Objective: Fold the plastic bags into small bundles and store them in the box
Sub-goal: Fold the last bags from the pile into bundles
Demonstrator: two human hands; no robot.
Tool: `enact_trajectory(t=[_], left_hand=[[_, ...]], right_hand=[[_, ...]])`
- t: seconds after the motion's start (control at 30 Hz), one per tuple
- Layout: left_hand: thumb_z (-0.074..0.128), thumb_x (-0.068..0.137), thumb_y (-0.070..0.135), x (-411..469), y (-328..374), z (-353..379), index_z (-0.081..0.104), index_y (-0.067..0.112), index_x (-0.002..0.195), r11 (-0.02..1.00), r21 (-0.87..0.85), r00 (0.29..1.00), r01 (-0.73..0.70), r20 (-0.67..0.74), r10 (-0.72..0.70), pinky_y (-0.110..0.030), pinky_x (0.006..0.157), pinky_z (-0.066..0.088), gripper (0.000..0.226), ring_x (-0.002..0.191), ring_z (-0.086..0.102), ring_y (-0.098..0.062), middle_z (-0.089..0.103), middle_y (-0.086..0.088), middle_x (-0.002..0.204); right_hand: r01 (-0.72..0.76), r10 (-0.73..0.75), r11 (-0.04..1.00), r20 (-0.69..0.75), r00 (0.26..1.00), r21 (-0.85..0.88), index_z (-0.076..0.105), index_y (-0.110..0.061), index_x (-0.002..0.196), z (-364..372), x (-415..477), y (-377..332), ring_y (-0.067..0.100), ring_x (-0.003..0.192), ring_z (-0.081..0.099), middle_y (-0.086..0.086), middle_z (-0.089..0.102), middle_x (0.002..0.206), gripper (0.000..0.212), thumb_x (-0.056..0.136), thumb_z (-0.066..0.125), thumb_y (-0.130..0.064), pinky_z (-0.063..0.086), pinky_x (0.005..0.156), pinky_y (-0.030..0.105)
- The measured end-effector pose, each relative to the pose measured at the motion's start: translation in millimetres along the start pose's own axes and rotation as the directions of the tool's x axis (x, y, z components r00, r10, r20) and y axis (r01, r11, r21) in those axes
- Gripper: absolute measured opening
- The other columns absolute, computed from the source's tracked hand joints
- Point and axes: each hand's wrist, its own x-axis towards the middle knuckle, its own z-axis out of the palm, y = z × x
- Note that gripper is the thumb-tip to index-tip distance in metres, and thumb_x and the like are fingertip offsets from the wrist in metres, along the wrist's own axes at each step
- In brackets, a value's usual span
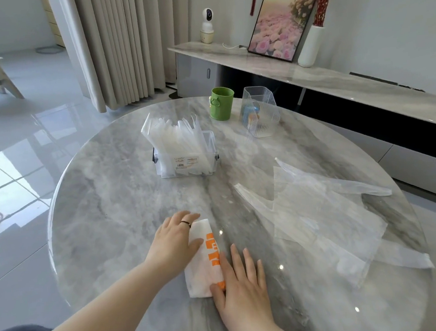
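Note:
A white plastic bag with orange print [203, 263] lies folded into a narrow strip near the front of the round marble table [105, 205]. My left hand [176, 240] presses flat on its upper left part, a ring on one finger. My right hand [239, 283] lies flat, fingers spread, along the strip's lower right edge. Behind them stands a clear plastic box [186, 156] with several folded white bags sticking up out of it. Several loose translucent bags [328, 219] lie spread flat on the right side of the table.
A green cup [221, 103] and a ribbed clear container [260, 115] stand at the table's far side. A long marble sideboard [335, 77] with a white vase, a framed flower picture and a small camera runs behind. Glossy tiled floor lies to the left.

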Motion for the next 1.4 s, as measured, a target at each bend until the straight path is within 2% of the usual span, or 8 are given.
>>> enact_trajectory(t=[0.43,0.57,0.73,0.83,0.93,1.07,1.17,1.4], left_hand=[[0.069,0.079,0.024,30.4,-12.0,-30.2,0.056,0.016,0.109,0.967,0.046,0.874,0.249,0.42,-0.245,-0.017,0.062,0.039,0.034,0.09,0.047,-0.014,0.05,0.004,0.097],[0.068,0.079,0.022,28.0,-10.0,-37.8,0.042,0.025,0.068,0.976,-0.041,0.897,0.215,0.404,-0.18,-0.014,0.056,0.031,0.028,0.077,0.043,-0.011,0.04,0.01,0.075],[0.071,0.077,0.018,26.0,-0.8,-51.7,0.039,0.026,0.062,0.962,-0.251,0.937,0.112,0.349,-0.018,-0.009,0.046,0.029,0.036,0.057,0.036,-0.003,0.037,0.012,0.065],[0.072,0.076,0.017,25.7,3.3,-56.1,0.045,0.028,0.066,0.936,-0.343,0.956,0.076,0.293,0.029,-0.005,0.049,0.033,0.031,0.06,0.043,-0.001,0.045,0.014,0.066],[0.072,0.077,0.021,27.1,3.6,-59.2,0.053,0.028,0.073,0.877,-0.468,0.967,0.113,0.254,0.011,-0.008,0.063,0.041,0.02,0.073,0.054,-0.004,0.056,0.014,0.077],[0.064,0.084,0.027,45.0,-8.1,-74.9,0.058,0.025,0.076,0.754,-0.637,0.975,0.163,-0.014,-0.223,-0.009,0.055,0.038,0.011,0.073,0.054,-0.008,0.057,0.012,0.073],[0.055,0.09,0.027,70.3,-25.4,-94.9,0.061,0.016,0.099,0.663,-0.731,0.853,0.165,-0.231,-0.467,-0.024,0.06,0.037,0.015,0.083,0.05,-0.015,0.06,0.002,0.089],[0.04,0.097,0.029,111.9,-47.1,-95.0,0.036,0.01,0.136,0.665,-0.717,0.876,0.207,-0.167,-0.452,-0.034,0.094,0.035,0.044,0.119,0.046,-0.024,0.041,-0.005,0.141]], right_hand=[[-0.04,0.037,0.999,0.17,0.985,0.019,0.061,-0.032,0.104,-11.4,2.4,0.5,0.022,0.115,0.04,0.002,0.068,0.114,0.054,0.062,0.034,-0.051,0.003,0.109,0.029],[-0.046,-0.036,0.96,0.288,0.957,0.275,0.008,-0.027,0.148,-37.5,15.9,0.7,0.018,0.144,-0.012,-0.004,-0.011,0.157,0.068,0.092,0.045,-0.039,-0.009,0.116,0.034],[-0.225,0.011,0.799,0.361,0.932,0.557,0.026,-0.025,0.143,-49.8,39.3,1.7,0.016,0.131,0.036,0.002,0.038,0.14,0.081,0.073,0.064,-0.038,0.029,0.112,0.031],[-0.33,-0.126,0.596,0.492,0.862,0.732,0.059,-0.026,0.1,-59.3,56.4,-1.5,0.009,0.087,0.059,-0.006,0.063,0.093,0.037,0.064,0.067,-0.025,0.05,0.087,0.028],[-0.299,-0.204,0.641,0.533,0.821,0.707,0.056,-0.025,0.07,-70.3,68.4,-0.7,0.004,0.069,0.053,-0.009,0.056,0.072,0.021,0.079,0.062,-0.008,0.044,0.065,0.016],[-0.286,-0.054,0.66,0.423,0.904,0.694,0.052,-0.021,0.062,-87.5,95.9,10.5,0.006,0.065,0.054,-0.01,0.054,0.065,0.027,0.081,0.06,-0.004,0.042,0.059,0.017],[-0.26,0.145,0.624,0.218,0.965,0.737,0.051,-0.018,0.065,-108.5,126.5,19.4,0.018,0.068,0.056,-0.001,0.056,0.065,0.022,0.08,0.059,-0.005,0.042,0.061,0.025],[-0.069,0.28,0.723,-0.2,0.939,0.687,0.047,-0.013,0.08,-140.2,216.1,-11.2,0.024,0.07,0.05,0.0,0.052,0.07,0.004,0.083,0.049,-0.013,0.036,0.053,0.025]])
